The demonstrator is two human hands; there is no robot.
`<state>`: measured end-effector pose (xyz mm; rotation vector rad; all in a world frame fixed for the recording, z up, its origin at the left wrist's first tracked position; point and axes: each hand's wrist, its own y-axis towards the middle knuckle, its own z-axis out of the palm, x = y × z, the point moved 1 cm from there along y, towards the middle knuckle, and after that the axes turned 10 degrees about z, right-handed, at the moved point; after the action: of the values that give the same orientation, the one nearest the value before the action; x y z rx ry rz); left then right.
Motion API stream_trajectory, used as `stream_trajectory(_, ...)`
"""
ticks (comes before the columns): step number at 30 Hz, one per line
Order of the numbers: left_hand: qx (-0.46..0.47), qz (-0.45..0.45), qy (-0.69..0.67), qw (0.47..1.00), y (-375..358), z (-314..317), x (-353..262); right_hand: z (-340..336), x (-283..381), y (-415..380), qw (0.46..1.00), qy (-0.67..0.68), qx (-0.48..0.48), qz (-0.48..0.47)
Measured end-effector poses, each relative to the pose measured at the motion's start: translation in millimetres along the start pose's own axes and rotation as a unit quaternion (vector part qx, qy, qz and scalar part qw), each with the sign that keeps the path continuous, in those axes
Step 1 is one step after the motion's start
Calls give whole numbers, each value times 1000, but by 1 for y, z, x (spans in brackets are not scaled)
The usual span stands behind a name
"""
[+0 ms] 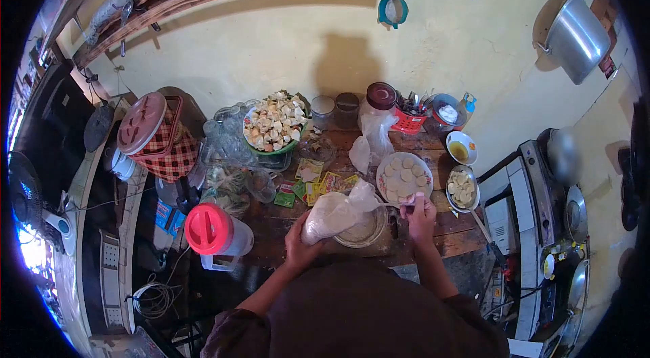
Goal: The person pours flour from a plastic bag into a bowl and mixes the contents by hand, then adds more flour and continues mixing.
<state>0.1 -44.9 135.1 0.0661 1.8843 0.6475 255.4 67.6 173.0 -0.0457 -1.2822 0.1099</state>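
My left hand [301, 244] is closed around the side of a clear plastic bag of pale powder [328, 217], tilted over a round bowl [384, 231]. Pale powder lies in the bowl as well. The bag's loose top points to the right, where a thin pale strand runs toward my right hand [420, 214]. Those right fingers are pinched together, but what is between them is too small to make out. Just beyond them sits a plate [426, 172] of flat, round pale pieces.
A bowl of pale chunks [462, 189] and a small bowl of yellowish liquid [467, 145] stand at the right. Seasoning sachets [332, 182] lie behind the bag. A red-lidded pitcher [210, 233] stands left, a heaped green basin [274, 121] at the back, a stove [535, 168] far right.
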Motion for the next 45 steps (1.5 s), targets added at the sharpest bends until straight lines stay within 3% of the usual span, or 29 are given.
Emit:
stream_trajectory(2,-13,10,5,1000,1,-1,-1,0,1,-1,999,-30,-26,4)
stream_trajectory(4,-17,7,3,1000,1,-1,3,2,1,-4,990,-97,-55,-89)
stream_trajectory(5,-21,4,2,1000,1,-2,4,2,0,-6,990,-97,-54,-89)
stream_trajectory(7,-27,2,-2,1000,0,-1,5,2,-1,-14,891,-357,37,-278)
stream_trajectory(8,-34,1,-5,999,0,-1,5,3,-7,-19,891,-357,38,-278)
stream_trajectory(13,-32,-10,-2,999,0,-2,4,0,-58,-28,790,-498,124,-335)
stream_trajectory(20,-37,-9,-17,999,0,-4,4,-3,-60,-26,804,-487,151,-305)
stream_trajectory(25,-39,-12,-11,999,-3,-2,12,13,-5,-33,874,-363,3,-324)
stream_trajectory(29,-40,-12,-23,999,-1,0,7,27,35,-39,908,-298,-10,-295)
stream_trajectory(32,-15,-3,-13,1000,-3,0,11,32,38,-39,906,-280,46,-315)
stream_trajectory(34,-14,13,-7,1000,-3,0,7,35,34,-37,861,-346,132,-349)
stream_trajectory(36,-11,30,0,1000,-3,0,3,44,28,-38,851,-347,137,-369)
stream_trajectory(38,5,29,12,1000,-4,0,0,48,16,-36,895,-311,169,-270)
stream_trajectory(39,5,28,12,1000,-4,0,0,50,15,-36,895,-311,169,-270)
stream_trajectory(41,-1,22,-11,1000,-3,0,1,51,13,-34,931,-283,142,-181)
stream_trajectory(42,-1,22,-12,1000,-3,0,1,49,8,-33,931,-283,141,-182)
stream_trajectory(44,10,4,-5,1000,-2,-1,0,44,-7,-29,973,-187,116,-68)
stream_trajectory(45,10,4,-5,1000,-3,-1,0,43,-9,-28,973,-187,116,-68)
